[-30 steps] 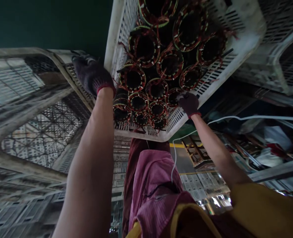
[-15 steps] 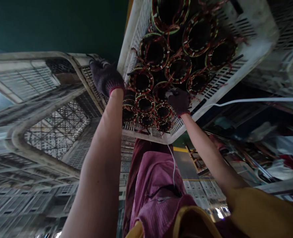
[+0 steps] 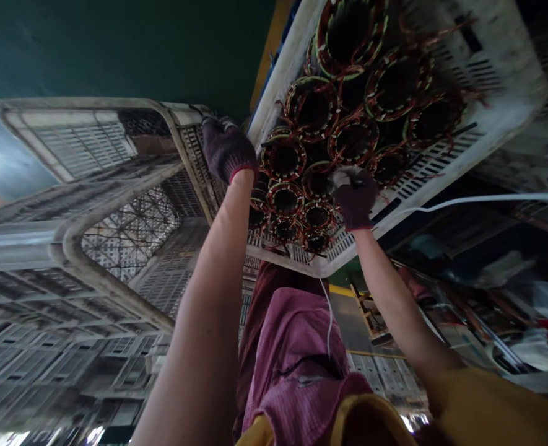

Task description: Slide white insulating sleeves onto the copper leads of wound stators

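Note:
Copper-wound motor stators (image 3: pixel 313 109) stand in rows inside a white plastic crate (image 3: pixel 529 93), their open ends facing up. My right hand (image 3: pixel 355 195), in a dark glove with grey fingertips, is closed at the edge of one stator (image 3: pixel 316 179) near the crate's near end. My left hand (image 3: pixel 230 148), in a matching glove with a red cuff, has its fingers curled at the top corner of a grey slatted crate (image 3: pixel 169 114) on the left. The tips of the left fingers are partly hidden.
More stacked slatted crates (image 3: pixel 46 241) fill the left side. A white cord (image 3: pixel 487 198) runs in from the right, and another thin cord (image 3: pixel 328 316) hangs before my pink apron (image 3: pixel 296 347). A wooden frame (image 3: pixel 369 313) and clutter lie at lower right.
The view has shifted, so the crates and both hands appear further right. Both hands keep about the same places against the crates and stators.

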Demonstrator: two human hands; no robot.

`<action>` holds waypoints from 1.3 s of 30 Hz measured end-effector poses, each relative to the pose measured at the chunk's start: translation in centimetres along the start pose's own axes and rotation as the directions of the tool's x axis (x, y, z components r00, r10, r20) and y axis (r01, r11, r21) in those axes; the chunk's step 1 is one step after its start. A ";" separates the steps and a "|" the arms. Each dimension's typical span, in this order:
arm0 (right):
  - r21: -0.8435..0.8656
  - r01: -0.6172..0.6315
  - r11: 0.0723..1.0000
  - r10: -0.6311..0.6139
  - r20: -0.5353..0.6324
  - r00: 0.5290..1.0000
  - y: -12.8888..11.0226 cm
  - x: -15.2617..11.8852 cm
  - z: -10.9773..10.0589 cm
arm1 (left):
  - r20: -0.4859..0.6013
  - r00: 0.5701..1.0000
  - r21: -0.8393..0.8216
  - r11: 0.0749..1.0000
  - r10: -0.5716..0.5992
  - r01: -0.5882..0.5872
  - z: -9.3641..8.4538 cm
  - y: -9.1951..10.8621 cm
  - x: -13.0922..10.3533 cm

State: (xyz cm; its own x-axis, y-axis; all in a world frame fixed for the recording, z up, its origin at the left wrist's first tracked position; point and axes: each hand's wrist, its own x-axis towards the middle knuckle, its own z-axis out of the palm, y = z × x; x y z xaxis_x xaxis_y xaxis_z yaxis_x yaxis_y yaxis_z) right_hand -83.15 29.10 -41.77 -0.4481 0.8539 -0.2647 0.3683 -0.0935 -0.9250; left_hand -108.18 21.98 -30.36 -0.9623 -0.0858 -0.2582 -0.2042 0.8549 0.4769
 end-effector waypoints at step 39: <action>0.304 -0.165 0.938 0.231 -0.195 0.953 -0.5 -5.6 -9.6 | -0.083 0.993 0.122 0.990 0.079 -0.069 0.9 -1.7 2.8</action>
State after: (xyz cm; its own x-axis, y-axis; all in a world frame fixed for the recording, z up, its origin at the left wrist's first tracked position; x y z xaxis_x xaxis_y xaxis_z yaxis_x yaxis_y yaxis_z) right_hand -73.01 29.25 -37.25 -0.1833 0.8921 -0.4129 0.1725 -0.3843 -0.9069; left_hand -110.41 20.76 -32.63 -0.9870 -0.0599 -0.1491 -0.1140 0.9150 0.3871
